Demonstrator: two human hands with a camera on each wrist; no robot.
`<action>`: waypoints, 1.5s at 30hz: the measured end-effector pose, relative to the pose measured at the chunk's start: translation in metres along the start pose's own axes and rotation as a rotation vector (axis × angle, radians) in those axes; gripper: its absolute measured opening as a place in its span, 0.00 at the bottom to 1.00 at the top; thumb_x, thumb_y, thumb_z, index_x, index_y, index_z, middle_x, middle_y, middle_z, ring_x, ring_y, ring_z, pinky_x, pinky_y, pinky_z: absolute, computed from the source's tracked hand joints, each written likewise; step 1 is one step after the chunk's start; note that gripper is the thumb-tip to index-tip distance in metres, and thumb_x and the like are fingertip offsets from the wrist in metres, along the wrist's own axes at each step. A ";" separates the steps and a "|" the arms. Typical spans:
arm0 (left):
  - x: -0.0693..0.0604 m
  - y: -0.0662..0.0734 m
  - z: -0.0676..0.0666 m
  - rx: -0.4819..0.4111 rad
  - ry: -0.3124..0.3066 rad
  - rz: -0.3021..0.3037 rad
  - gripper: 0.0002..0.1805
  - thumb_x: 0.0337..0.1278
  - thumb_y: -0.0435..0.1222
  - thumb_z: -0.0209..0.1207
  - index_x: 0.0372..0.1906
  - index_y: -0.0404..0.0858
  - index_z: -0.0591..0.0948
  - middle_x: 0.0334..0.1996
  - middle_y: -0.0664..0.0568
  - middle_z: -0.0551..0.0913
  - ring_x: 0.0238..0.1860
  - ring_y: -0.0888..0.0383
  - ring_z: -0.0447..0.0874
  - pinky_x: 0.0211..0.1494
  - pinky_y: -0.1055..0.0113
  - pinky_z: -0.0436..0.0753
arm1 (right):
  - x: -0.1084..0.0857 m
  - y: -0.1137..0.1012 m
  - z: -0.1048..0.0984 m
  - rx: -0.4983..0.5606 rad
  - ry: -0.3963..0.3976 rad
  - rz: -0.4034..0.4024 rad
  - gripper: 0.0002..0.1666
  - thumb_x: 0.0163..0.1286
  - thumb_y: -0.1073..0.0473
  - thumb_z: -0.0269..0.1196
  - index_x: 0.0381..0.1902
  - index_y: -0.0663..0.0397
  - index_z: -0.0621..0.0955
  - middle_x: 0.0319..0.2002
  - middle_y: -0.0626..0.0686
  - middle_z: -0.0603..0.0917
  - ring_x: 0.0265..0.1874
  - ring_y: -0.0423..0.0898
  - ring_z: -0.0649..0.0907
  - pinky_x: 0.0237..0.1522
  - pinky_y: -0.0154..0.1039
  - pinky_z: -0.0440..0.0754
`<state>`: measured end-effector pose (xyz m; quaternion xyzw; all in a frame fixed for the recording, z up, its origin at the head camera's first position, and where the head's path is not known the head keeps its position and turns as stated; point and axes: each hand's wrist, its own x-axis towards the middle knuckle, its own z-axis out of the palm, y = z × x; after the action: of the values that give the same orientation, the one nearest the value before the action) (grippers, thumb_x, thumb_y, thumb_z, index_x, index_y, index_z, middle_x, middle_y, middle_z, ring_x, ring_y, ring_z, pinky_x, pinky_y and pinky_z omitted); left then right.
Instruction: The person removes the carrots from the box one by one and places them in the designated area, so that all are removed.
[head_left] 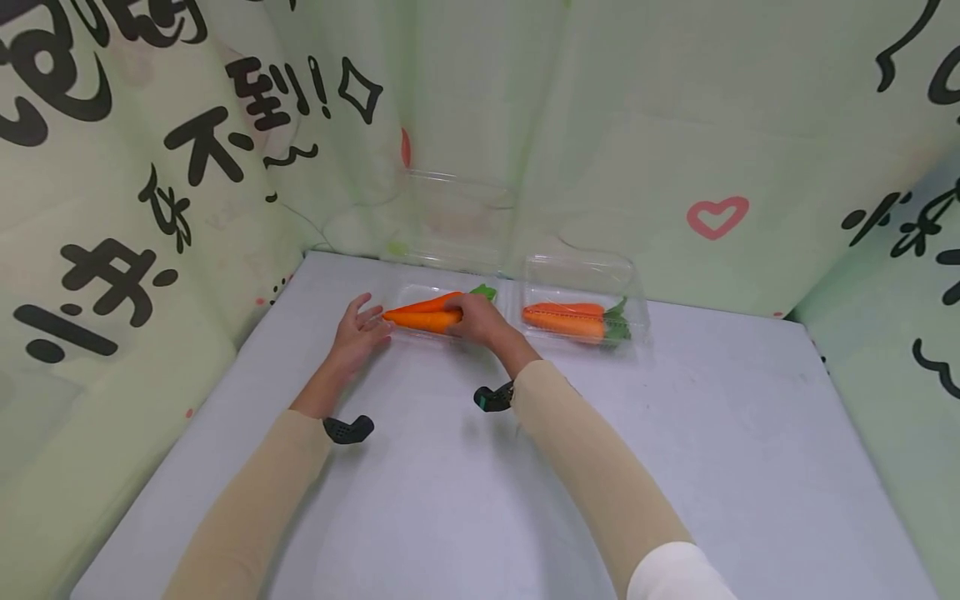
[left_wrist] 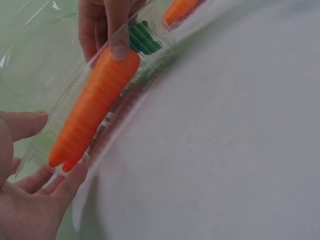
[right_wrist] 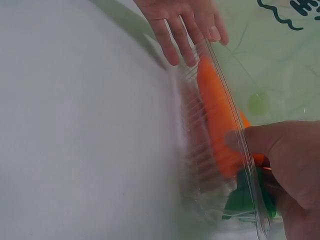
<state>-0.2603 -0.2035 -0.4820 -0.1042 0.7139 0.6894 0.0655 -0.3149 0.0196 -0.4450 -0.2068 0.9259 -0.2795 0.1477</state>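
At 12 o'clock, near the far edge of a table [head_left: 420,483], the right hand [head_left: 480,323] pinches a carrot [head_left: 422,322] inside a box [head_left: 411,292]; the left hand [head_left: 360,335], fingers loosely spread, is at its 9 o'clock end. A second box [head_left: 577,282] sits at 3. Pale tabletop stretches toward 6. Clear, ribbed plastic; smooth, tapering orange.

Orange carrots [head_left: 425,322] with green leaves [head_left: 483,292] show towards nine and three o'clock of the head view's centre, in colourless containers [head_left: 639,329]. The pale green curtain [head_left: 615,125] bears black characters [head_left: 198,160] at ten and a pink heart [head_left: 712,233] at two. Beige sleeves [head_left: 255,492] appear at eight and five; the table [head_left: 750,433] is whitish.
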 end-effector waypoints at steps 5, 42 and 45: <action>0.001 0.002 0.003 0.007 0.005 -0.002 0.44 0.65 0.34 0.58 0.77 0.50 0.45 0.75 0.46 0.57 0.73 0.49 0.61 0.69 0.55 0.73 | -0.002 0.003 -0.003 0.015 0.021 -0.023 0.25 0.65 0.60 0.65 0.61 0.55 0.78 0.57 0.54 0.81 0.51 0.50 0.77 0.62 0.43 0.76; -0.005 0.003 0.004 0.077 0.006 -0.014 0.45 0.65 0.37 0.58 0.77 0.50 0.43 0.76 0.45 0.56 0.74 0.49 0.59 0.71 0.55 0.71 | -0.047 -0.008 -0.037 0.094 0.130 -0.111 0.25 0.67 0.56 0.64 0.61 0.51 0.78 0.57 0.51 0.80 0.52 0.48 0.76 0.61 0.42 0.78; -0.004 0.001 0.002 0.073 0.003 -0.019 0.45 0.65 0.37 0.58 0.77 0.50 0.42 0.76 0.45 0.55 0.75 0.50 0.57 0.71 0.55 0.71 | -0.051 -0.009 -0.039 0.104 0.128 -0.110 0.25 0.67 0.56 0.64 0.62 0.50 0.77 0.58 0.51 0.80 0.52 0.48 0.76 0.61 0.41 0.78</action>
<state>-0.2569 -0.2007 -0.4800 -0.1095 0.7378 0.6619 0.0747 -0.2834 0.0542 -0.4003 -0.2311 0.9048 -0.3477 0.0833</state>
